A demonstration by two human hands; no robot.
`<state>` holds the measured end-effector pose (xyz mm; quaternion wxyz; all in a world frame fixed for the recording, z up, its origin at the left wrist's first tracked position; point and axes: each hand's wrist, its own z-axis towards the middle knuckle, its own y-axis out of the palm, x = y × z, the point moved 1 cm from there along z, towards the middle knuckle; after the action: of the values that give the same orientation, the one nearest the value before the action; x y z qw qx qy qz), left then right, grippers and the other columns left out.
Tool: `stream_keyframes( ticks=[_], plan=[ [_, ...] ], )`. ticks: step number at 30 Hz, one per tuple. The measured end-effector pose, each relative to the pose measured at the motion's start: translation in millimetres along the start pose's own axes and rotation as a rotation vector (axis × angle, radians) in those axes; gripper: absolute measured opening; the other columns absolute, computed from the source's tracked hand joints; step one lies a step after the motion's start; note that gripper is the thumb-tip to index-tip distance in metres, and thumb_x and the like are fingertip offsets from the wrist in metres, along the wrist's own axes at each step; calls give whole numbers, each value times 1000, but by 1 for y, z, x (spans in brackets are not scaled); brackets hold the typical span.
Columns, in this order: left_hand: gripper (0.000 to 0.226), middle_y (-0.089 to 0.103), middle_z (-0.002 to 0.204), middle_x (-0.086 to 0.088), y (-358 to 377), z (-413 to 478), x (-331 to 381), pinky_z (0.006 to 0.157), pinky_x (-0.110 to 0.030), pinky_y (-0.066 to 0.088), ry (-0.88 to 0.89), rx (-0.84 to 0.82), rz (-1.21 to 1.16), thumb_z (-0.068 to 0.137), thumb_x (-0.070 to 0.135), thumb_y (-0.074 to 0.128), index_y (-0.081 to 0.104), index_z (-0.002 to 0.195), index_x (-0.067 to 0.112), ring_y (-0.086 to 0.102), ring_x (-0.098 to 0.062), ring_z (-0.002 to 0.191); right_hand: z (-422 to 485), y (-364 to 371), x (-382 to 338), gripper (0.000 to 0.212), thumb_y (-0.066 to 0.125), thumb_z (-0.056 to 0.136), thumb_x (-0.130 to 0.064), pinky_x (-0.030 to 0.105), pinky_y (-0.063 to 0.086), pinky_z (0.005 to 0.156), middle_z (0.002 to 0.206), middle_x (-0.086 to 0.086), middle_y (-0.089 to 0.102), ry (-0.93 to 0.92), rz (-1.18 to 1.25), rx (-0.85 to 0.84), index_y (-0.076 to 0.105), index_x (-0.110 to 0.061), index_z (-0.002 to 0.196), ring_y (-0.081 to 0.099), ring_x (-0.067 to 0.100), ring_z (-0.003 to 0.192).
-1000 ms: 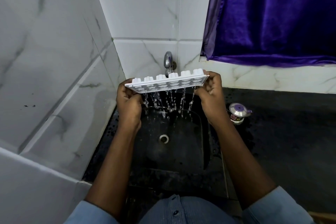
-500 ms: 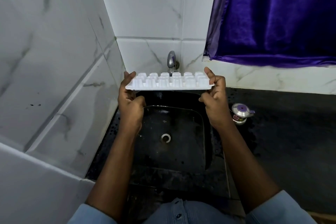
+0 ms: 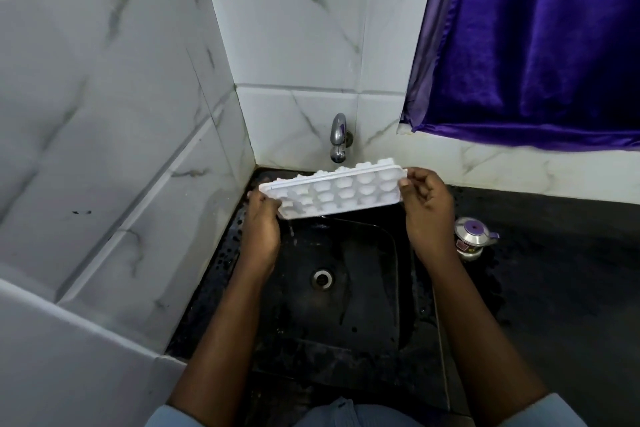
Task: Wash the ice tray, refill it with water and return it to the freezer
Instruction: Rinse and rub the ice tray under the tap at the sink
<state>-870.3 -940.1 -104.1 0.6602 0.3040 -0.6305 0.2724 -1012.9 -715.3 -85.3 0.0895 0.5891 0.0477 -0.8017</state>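
Head cam only gives me the lower part of the operator. Both bare: left hand (image 3: 259, 230), right hand (image 3: 428, 215), fingers (image 3: 424, 178) uncovered. Forearms are bare up to near the elbow.

The left sleeve (image 3: 162, 417) is pale blue cloth, bunched where the forearm starts and cut off by the bottom edge of view. The right sleeve (image 3: 562, 409) is the same pale blue cloth, with a bit more showing and soft folds at the hem.

Bottom centre between them is the shirt front (image 3: 360, 416), a slightly darker, denim-like blue with a raised seam or placket down the middle. There's a small bump on it, and I can't tell if it's a button.
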Motion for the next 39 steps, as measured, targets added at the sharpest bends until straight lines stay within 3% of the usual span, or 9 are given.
stream_keyframes(
  ticks=[3,7,15,20,23,29,31,35,39],
  plan=[
    [45,77,123,-6,0,-7,2,97,-37,58,-24,-36,20,90,29,51,73,125,12,73,-18,113,4,-2,12,12,63,105,-14,32,58,89,106,-4,77,63,-55,26,70,-21,112,73,12,98],
    [28,81,114,0,3,-2,-2,93,-38,60,-132,20,-20,111,25,49,75,119,17,75,-23,111,14,7,34,10,63,104,-17,34,57,87,101,-6,76,105,-147,46,71,-21,110,72,16,95],
    [47,78,124,-13,1,18,-20,72,-43,65,-412,70,-315,114,45,43,66,133,10,78,-30,105,46,35,84,9,67,102,-15,33,54,83,94,-2,77,220,-216,-112,74,-17,98,68,12,85],
    [56,76,125,-18,-5,38,-33,78,-45,64,-542,74,-418,113,51,38,69,132,8,77,-34,107,92,66,110,13,65,100,-19,36,53,81,89,3,75,376,-201,-161,73,-17,90,66,18,83],
    [54,80,117,-14,-6,47,-39,78,-44,62,-570,82,-421,113,50,37,72,122,10,80,-30,98,136,94,124,15,68,95,-20,39,55,80,91,8,72,516,-207,-226,72,-7,103,67,28,85],
    [57,77,125,-16,-17,64,-50,81,-45,63,-594,78,-487,111,53,40,69,133,8,78,-31,106,192,145,124,11,54,105,-10,19,42,38,84,10,60,818,7,-276,63,-5,108,60,15,55],
    [57,78,121,-16,-19,69,-52,83,-45,61,-604,77,-507,111,53,39,69,129,7,79,-31,102,199,154,129,18,54,105,-4,23,50,42,87,14,63,825,28,-275,59,0,122,62,22,69],
    [56,81,109,-14,-19,77,-56,70,-41,65,-624,50,-553,112,51,36,71,118,8,81,-29,91,206,154,140,31,62,98,6,47,64,84,91,20,67,832,19,-271,58,10,129,67,36,95],
    [58,79,118,-17,-16,80,-59,81,-45,62,-632,63,-554,111,53,38,70,124,7,80,-31,98,213,149,141,29,68,95,6,41,66,69,90,21,70,807,-28,-299,62,14,122,71,30,79]
  ],
)
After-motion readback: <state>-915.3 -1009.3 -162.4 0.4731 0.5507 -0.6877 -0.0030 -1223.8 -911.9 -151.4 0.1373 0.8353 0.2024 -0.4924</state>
